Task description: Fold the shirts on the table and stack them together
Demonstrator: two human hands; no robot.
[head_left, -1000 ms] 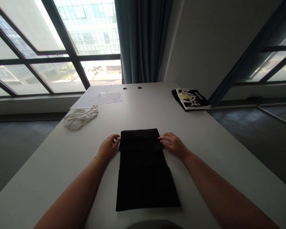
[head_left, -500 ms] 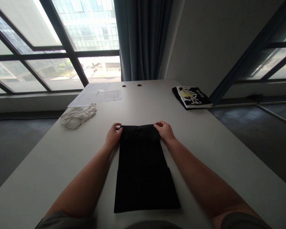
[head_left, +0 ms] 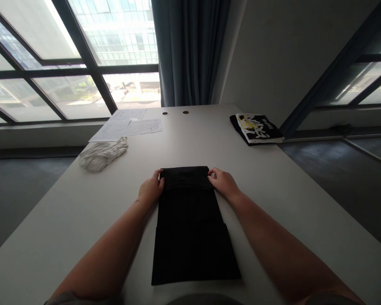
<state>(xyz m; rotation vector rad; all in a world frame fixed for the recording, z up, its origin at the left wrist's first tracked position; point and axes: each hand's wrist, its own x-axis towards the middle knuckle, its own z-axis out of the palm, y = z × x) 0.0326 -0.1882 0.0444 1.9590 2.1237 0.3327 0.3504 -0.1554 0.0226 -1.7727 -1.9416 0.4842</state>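
A black folded garment point(head_left: 190, 237) lies flat in front of me, its far end turned over into a band point(head_left: 186, 178). With thumb and fingers, my left hand point(head_left: 151, 186) pinches the left edge of that band near its far corner. On the opposite side my right hand point(head_left: 224, 182) has its fingertips closed on the band's right edge, just below the corner. The near part of the garment is a little wider and rests untouched on the table. Some of the fingers are hidden behind or under the fabric.
The white table point(head_left: 282, 220) carries a crumpled whitish cloth point(head_left: 103, 154) on the left and printed papers point(head_left: 142, 126) behind it. A stack of folded dark fabric with a printed top piece point(head_left: 257, 128) sits at the far right. Two round holes are near the far edge.
Both hands have slid slightly toward me along the sides of the folded band. The right hand has also shifted a little outward, and the band's far edge looks straighter.
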